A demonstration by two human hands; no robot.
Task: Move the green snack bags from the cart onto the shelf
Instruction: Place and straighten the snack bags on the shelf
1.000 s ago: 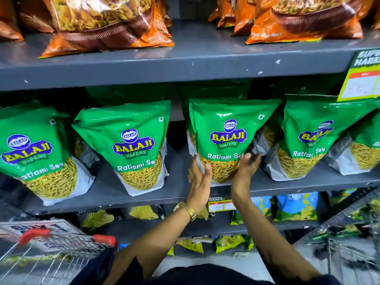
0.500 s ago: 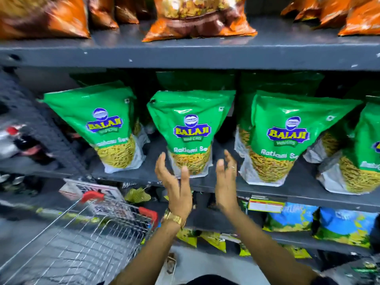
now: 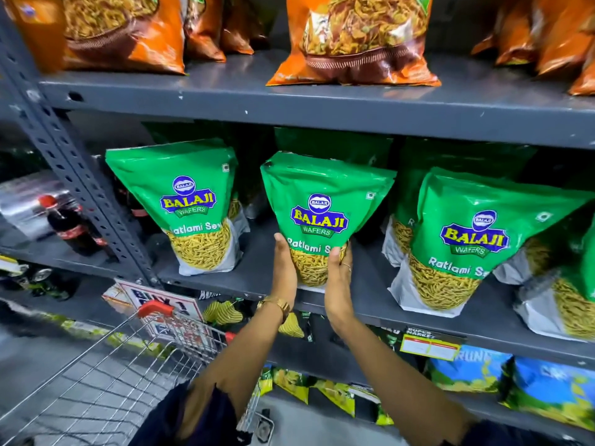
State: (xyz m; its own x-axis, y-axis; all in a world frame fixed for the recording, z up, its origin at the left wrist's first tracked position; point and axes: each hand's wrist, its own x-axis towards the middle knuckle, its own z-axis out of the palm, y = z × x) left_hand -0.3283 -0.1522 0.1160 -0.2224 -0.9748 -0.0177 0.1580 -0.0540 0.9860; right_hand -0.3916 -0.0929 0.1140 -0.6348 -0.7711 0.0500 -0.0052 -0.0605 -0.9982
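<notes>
A green Balaji snack bag (image 3: 322,201) stands upright on the grey middle shelf (image 3: 370,304). My left hand (image 3: 285,268) presses its lower left side and my right hand (image 3: 338,284) presses its lower right side, so both hands clasp its base. Another green bag (image 3: 190,201) stands to its left and a third green bag (image 3: 473,239) to its right, with more green bags behind them. The wire cart (image 3: 106,378) with red handle ends is at the lower left; the part of its basket in view holds no bags.
Orange snack bags (image 3: 351,37) line the upper shelf. Cola bottles (image 3: 69,223) stand left of the perforated upright post (image 3: 64,156). Yellow and blue packets (image 3: 470,371) fill the lower shelves. A price tag (image 3: 429,344) hangs on the shelf edge.
Both hands have moved forward from open in the air in front of the shelf and closed on the base of the middle green bag. The view has shifted slightly left.
</notes>
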